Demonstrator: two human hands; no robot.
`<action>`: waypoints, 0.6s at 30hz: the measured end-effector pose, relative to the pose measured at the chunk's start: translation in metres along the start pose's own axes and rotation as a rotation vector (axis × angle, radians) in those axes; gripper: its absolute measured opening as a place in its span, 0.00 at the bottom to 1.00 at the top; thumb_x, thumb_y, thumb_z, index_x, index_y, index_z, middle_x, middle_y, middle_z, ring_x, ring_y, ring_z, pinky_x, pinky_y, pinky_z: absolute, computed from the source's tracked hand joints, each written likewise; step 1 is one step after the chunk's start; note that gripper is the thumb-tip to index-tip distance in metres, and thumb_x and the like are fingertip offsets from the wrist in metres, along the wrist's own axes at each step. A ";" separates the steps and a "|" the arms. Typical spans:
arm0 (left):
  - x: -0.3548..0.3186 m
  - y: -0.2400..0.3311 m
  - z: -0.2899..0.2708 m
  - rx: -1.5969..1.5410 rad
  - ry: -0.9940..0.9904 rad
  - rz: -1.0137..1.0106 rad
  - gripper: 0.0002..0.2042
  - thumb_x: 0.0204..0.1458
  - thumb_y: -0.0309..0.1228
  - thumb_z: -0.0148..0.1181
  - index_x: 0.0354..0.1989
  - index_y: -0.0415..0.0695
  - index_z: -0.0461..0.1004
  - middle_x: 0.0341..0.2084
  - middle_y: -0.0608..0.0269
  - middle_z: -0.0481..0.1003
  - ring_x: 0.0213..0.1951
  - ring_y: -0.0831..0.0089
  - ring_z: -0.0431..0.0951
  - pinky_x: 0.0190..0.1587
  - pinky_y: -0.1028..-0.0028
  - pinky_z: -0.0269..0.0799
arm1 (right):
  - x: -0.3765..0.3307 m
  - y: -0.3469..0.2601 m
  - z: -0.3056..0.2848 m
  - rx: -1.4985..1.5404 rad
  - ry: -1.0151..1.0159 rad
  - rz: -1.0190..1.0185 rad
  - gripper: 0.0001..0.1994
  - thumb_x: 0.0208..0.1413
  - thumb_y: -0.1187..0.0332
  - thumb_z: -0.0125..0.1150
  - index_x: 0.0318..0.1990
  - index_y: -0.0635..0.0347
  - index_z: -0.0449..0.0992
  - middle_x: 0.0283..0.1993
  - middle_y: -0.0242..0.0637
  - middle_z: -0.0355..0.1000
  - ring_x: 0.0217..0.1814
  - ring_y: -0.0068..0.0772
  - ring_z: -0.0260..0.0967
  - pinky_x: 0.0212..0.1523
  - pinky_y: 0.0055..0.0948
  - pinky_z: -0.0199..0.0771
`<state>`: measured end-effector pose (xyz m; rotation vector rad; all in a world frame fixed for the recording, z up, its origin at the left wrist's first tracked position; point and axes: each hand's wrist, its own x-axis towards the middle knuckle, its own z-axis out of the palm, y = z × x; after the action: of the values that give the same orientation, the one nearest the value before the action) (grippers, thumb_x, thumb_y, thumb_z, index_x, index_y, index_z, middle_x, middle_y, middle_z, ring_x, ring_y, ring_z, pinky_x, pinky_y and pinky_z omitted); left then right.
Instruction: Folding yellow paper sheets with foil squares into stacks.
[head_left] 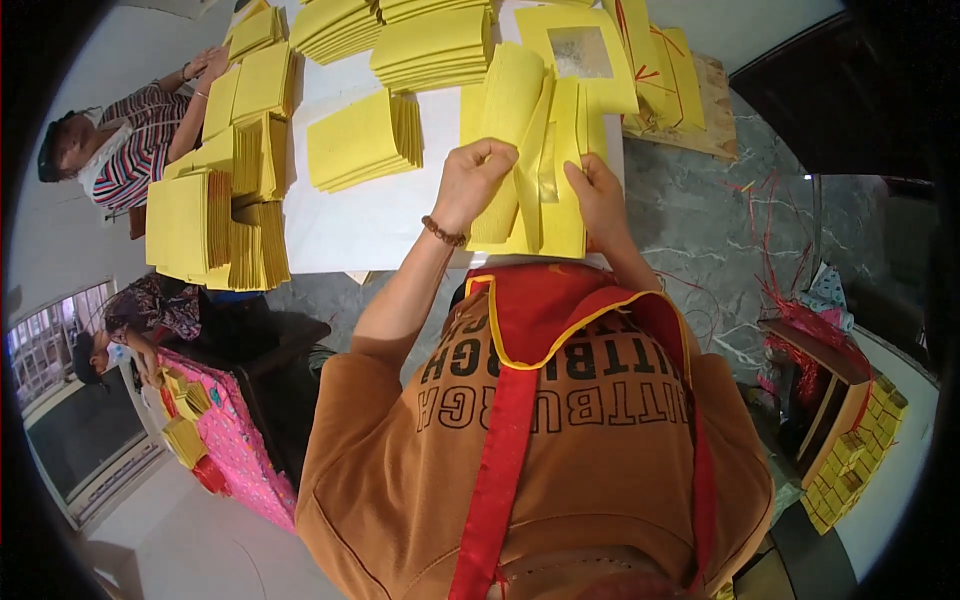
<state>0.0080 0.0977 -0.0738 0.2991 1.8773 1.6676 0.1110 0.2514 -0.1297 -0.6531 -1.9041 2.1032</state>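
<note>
My left hand (474, 184), with a beaded bracelet at the wrist, is closed on the left edge of a yellow paper sheet (512, 105) that curls upward. My right hand (601, 203) pinches the right side of the yellow paper, its thumb on top. Between the hands the paper is partly folded over, and a shiny patch (548, 178) shows in the gap. More flat yellow paper (560, 243) lies beneath at the table's near edge. Left of my left hand rests a bundle of folded yellow paper (350, 140).
Several stacks of folded yellow paper (190, 225) line the left and far sides of the white table (345, 235). Beyond my right hand lies a yellow sheet with a silvery square (582, 52). Tied yellow bundles (668, 85) stand at the right. Two other people sit at the left.
</note>
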 end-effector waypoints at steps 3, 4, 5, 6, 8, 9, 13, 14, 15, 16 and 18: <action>0.000 -0.002 0.000 -0.037 -0.022 -0.015 0.07 0.50 0.28 0.54 0.29 0.36 0.74 0.22 0.73 0.70 0.24 0.87 0.64 0.27 0.86 0.59 | -0.001 0.004 0.006 0.047 0.054 -0.059 0.07 0.54 0.70 0.49 0.37 0.63 0.69 0.33 0.35 0.69 0.32 0.21 0.65 0.33 0.23 0.65; 0.001 -0.004 0.000 -0.057 -0.023 0.012 0.07 0.49 0.27 0.54 0.30 0.36 0.74 0.23 0.72 0.71 0.26 0.86 0.65 0.29 0.86 0.61 | -0.001 0.001 0.010 0.103 0.131 -0.127 0.08 0.54 0.71 0.48 0.40 0.62 0.69 0.37 0.37 0.69 0.35 0.23 0.66 0.36 0.23 0.65; 0.001 -0.005 -0.001 -0.077 -0.025 0.038 0.07 0.49 0.27 0.55 0.30 0.36 0.74 0.24 0.71 0.72 0.27 0.86 0.66 0.30 0.85 0.62 | -0.002 -0.004 0.012 0.102 0.132 -0.125 0.08 0.54 0.71 0.48 0.40 0.62 0.69 0.37 0.37 0.69 0.35 0.23 0.66 0.36 0.23 0.65; 0.001 -0.004 -0.002 -0.078 -0.024 0.037 0.07 0.49 0.27 0.55 0.30 0.36 0.74 0.24 0.71 0.72 0.27 0.86 0.66 0.30 0.85 0.62 | -0.005 -0.010 0.013 0.047 0.132 -0.168 0.10 0.54 0.72 0.47 0.43 0.61 0.68 0.40 0.40 0.69 0.37 0.25 0.67 0.39 0.23 0.65; 0.001 -0.001 -0.003 -0.042 -0.025 -0.017 0.06 0.49 0.26 0.54 0.31 0.36 0.74 0.25 0.69 0.72 0.28 0.85 0.68 0.32 0.85 0.63 | -0.009 -0.019 0.013 -0.009 0.131 -0.211 0.12 0.54 0.73 0.46 0.46 0.60 0.68 0.43 0.43 0.68 0.40 0.28 0.68 0.41 0.23 0.65; 0.001 0.000 -0.003 -0.042 -0.026 -0.017 0.06 0.49 0.26 0.54 0.31 0.36 0.74 0.25 0.69 0.72 0.28 0.85 0.68 0.32 0.85 0.63 | -0.011 -0.023 0.012 -0.114 0.069 -0.213 0.12 0.54 0.72 0.46 0.46 0.60 0.68 0.42 0.44 0.69 0.40 0.29 0.68 0.41 0.24 0.65; 0.002 -0.004 -0.003 -0.088 -0.027 -0.018 0.06 0.49 0.26 0.54 0.31 0.36 0.74 0.25 0.69 0.72 0.28 0.85 0.68 0.33 0.84 0.63 | -0.011 -0.023 0.015 -0.269 0.003 -0.181 0.12 0.55 0.69 0.47 0.46 0.61 0.69 0.41 0.45 0.70 0.40 0.31 0.69 0.41 0.25 0.65; 0.003 -0.005 -0.003 -0.095 -0.021 -0.016 0.06 0.49 0.26 0.54 0.31 0.35 0.74 0.25 0.69 0.72 0.28 0.85 0.68 0.32 0.84 0.63 | -0.009 -0.021 0.016 -0.186 0.025 -0.192 0.12 0.55 0.66 0.49 0.44 0.62 0.70 0.38 0.45 0.71 0.40 0.32 0.69 0.41 0.25 0.66; 0.003 -0.005 -0.003 -0.096 -0.020 -0.016 0.06 0.49 0.26 0.54 0.31 0.35 0.74 0.25 0.69 0.72 0.28 0.85 0.68 0.32 0.84 0.63 | -0.009 -0.019 0.015 -0.187 0.024 -0.192 0.12 0.55 0.66 0.49 0.44 0.62 0.70 0.38 0.45 0.71 0.40 0.32 0.69 0.41 0.25 0.66; 0.003 -0.005 -0.001 -0.105 -0.004 0.014 0.06 0.48 0.27 0.55 0.29 0.37 0.75 0.23 0.71 0.72 0.25 0.86 0.66 0.28 0.85 0.61 | -0.009 -0.017 0.014 -0.107 0.014 -0.114 0.13 0.55 0.65 0.49 0.44 0.62 0.70 0.37 0.45 0.71 0.40 0.32 0.69 0.41 0.25 0.66; 0.002 -0.005 0.000 -0.115 0.013 0.044 0.06 0.47 0.27 0.56 0.28 0.38 0.75 0.20 0.72 0.71 0.22 0.88 0.64 0.24 0.86 0.59 | -0.009 -0.017 0.012 -0.027 0.004 -0.034 0.13 0.55 0.65 0.50 0.43 0.63 0.70 0.37 0.45 0.71 0.40 0.32 0.69 0.41 0.25 0.65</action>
<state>0.0072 0.0980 -0.0797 0.2848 1.7878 1.8027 0.1110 0.2393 -0.1109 -0.6254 -1.9305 2.0573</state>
